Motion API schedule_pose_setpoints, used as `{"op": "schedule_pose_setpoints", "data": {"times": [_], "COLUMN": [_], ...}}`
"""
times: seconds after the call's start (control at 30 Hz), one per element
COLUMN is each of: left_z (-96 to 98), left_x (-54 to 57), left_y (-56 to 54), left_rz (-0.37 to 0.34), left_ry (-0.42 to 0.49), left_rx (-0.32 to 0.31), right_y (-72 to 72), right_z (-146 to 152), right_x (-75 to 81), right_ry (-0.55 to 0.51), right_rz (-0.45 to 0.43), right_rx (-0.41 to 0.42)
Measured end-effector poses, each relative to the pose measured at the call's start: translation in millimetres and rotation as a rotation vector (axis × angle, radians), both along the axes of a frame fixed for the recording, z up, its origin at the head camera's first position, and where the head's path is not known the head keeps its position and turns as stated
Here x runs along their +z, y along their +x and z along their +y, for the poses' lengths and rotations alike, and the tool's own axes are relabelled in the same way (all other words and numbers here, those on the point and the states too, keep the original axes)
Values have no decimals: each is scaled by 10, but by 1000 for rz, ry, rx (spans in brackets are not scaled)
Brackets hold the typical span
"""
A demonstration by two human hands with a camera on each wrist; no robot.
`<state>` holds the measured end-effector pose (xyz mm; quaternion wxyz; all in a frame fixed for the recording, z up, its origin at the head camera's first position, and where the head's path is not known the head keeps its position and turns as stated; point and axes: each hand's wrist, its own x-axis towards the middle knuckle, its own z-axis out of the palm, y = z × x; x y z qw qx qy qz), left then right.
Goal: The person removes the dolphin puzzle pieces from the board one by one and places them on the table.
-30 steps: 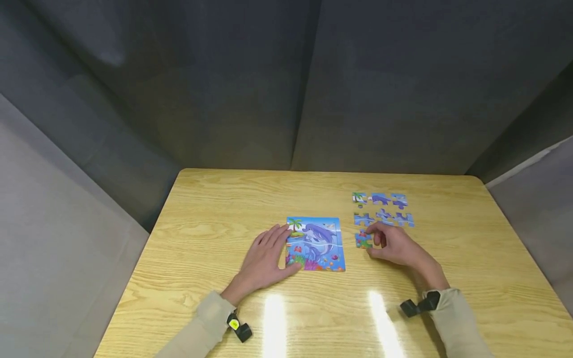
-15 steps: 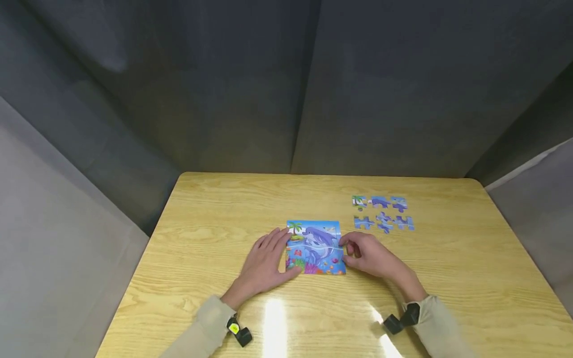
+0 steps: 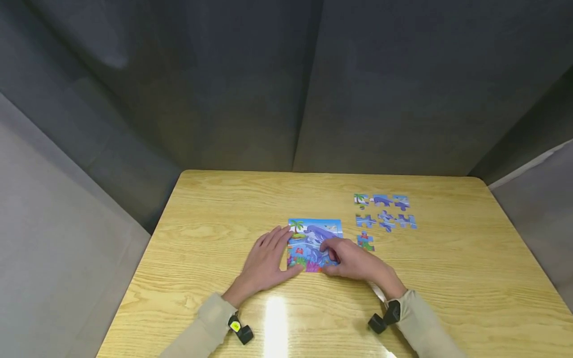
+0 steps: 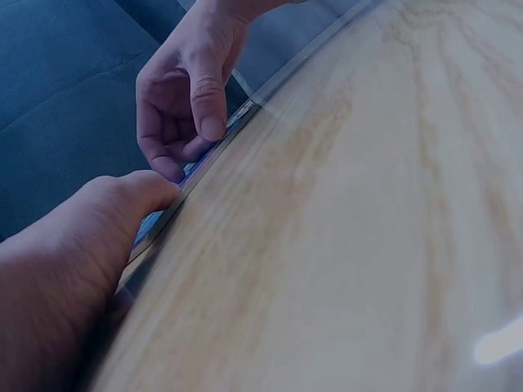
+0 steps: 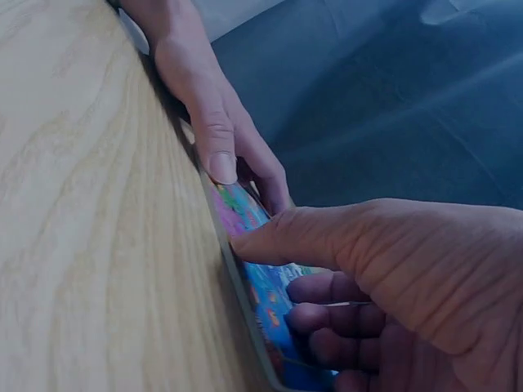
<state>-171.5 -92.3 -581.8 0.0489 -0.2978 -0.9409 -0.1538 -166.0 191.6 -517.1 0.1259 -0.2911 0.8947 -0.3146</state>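
A square dolphin jigsaw (image 3: 309,237) lies in its thin board on the wooden table. Its surface is partly covered by my right hand (image 3: 353,258). That hand's thumb is at the board's lower edge, and its bent fingers touch the lower middle of the picture; no loose piece shows between them. My left hand (image 3: 264,261) rests along the board's left side, fingers extended, with fingertips and thumb (image 5: 221,167) on its edge. Right of the board, a coral jigsaw piece (image 3: 365,241) lies on the table.
Several loose jigsaw pieces (image 3: 386,221) are laid out in rows at the right, beyond the right hand. Dark curtains (image 3: 237,99) stand behind the table (image 3: 215,199). Each wrist carries a small black camera.
My right hand has moved left from the coral piece to the board's right side, then over the lower part of the picture. The coral piece is left on the table. The left hand stays.
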Motion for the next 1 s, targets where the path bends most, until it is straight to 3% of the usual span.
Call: {"op": "schedule_pose_setpoints", "data": {"times": [0.23,0.83,1.0], "left_z": [1,2,1], "left_x": [1,-7,-4], "left_y": [12,1,5], "left_rz": [0,-23,-1], "left_ry": [-2,4,62], "left_rx": [3,1,-9], "right_y": [11,29,26], "right_z": [-19,-25,-14], "right_x": [-42,-53,-47], "right_ry": [49,12,13], "right_rz": [-78,-51,-56], "right_rx": [-38,-32,-26]}}
